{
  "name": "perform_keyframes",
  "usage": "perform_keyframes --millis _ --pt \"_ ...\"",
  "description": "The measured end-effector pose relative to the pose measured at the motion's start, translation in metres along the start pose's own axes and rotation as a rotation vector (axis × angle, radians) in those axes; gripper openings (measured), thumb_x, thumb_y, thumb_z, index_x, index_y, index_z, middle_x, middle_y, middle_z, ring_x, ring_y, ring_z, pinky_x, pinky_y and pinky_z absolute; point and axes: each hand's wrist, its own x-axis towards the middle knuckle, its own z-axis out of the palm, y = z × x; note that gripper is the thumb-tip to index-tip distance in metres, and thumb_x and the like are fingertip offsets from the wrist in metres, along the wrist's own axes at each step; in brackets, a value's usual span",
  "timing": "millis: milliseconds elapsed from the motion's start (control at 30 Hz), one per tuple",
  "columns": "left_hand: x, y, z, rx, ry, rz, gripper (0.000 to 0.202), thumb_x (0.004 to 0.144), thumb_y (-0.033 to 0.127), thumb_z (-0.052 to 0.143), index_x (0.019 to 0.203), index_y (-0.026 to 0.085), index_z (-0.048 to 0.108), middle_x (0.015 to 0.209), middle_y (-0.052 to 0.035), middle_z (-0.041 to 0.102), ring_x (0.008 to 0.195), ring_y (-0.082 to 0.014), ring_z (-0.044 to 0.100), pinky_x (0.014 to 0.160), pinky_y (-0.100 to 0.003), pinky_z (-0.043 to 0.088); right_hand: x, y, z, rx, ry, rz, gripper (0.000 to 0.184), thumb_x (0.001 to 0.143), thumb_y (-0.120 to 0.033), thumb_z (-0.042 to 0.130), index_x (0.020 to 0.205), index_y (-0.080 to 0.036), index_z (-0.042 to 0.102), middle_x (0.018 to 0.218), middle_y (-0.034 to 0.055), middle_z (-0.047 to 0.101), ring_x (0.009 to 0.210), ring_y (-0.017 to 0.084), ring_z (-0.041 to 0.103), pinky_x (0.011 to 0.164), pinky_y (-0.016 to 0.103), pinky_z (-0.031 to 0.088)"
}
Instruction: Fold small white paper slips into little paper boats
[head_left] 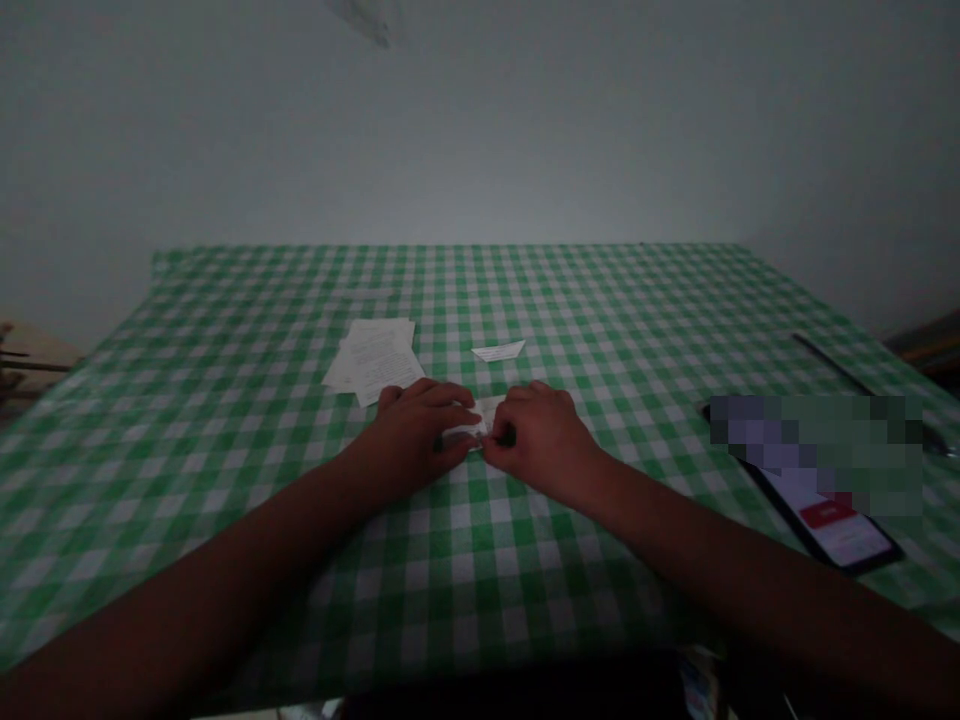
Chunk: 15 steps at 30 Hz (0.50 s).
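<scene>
Between my two hands, close to the tabletop, is a small piece of white paper (463, 432), mostly covered by my fingers. My left hand (416, 430) pinches its left side between thumb and fingers. On the right side, my right hand (541, 432) grips the paper with curled fingers and thumb. Just beyond my hands lies a small folded paper shape (499, 351), wide at the top and narrower below, with print on it. To the left, past my left hand, printed paper sheets (379, 352) lie loosely overlapped.
A green and white checked cloth (645, 320) covers the table, which reaches a pale wall (480, 130). On the right lies a phone (840, 535) with its screen lit, partly blurred out. A thin dark rod-like object (832, 362) lies beyond it.
</scene>
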Motion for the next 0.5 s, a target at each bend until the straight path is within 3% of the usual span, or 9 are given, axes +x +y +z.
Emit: perform_keyframes --millis 133,300,500 --pt "0.0006 -0.0006 0.0001 0.003 -0.011 -0.005 0.024 0.088 0.035 0.063 0.11 0.032 0.07 0.128 -0.0022 0.064 0.117 -0.0275 0.052 0.09 -0.045 0.032 0.001 -0.0001 -0.0008 -0.029 0.029 0.063 0.017 0.079 -0.033 0.07 0.068 -0.021 0.066 0.08 0.0031 0.065 0.086 0.023 0.055 0.073 0.036 0.034" --pt "0.001 -0.0004 0.0001 0.001 -0.009 -0.01 0.023 0.087 0.035 0.063 0.109 0.033 0.071 0.126 -0.001 0.065 0.116 -0.0272 0.054 0.09 -0.045 0.033 -0.0017 -0.0064 0.0004 -0.019 -0.005 -0.002 0.016 0.079 -0.033 0.07 0.068 -0.022 0.066 0.079 0.0017 0.065 0.086 0.022 0.055 0.072 0.036 0.033" --pt "0.0009 -0.0004 -0.0005 0.011 -0.003 0.01 0.024 0.088 0.035 0.061 0.11 0.032 0.07 0.128 -0.0024 0.064 0.117 -0.0273 0.053 0.089 -0.044 0.033 0.0009 -0.0035 0.0002 -0.037 0.021 0.056 0.017 0.079 -0.031 0.069 0.066 -0.021 0.065 0.08 0.0024 0.064 0.085 0.022 0.055 0.072 0.036 0.033"
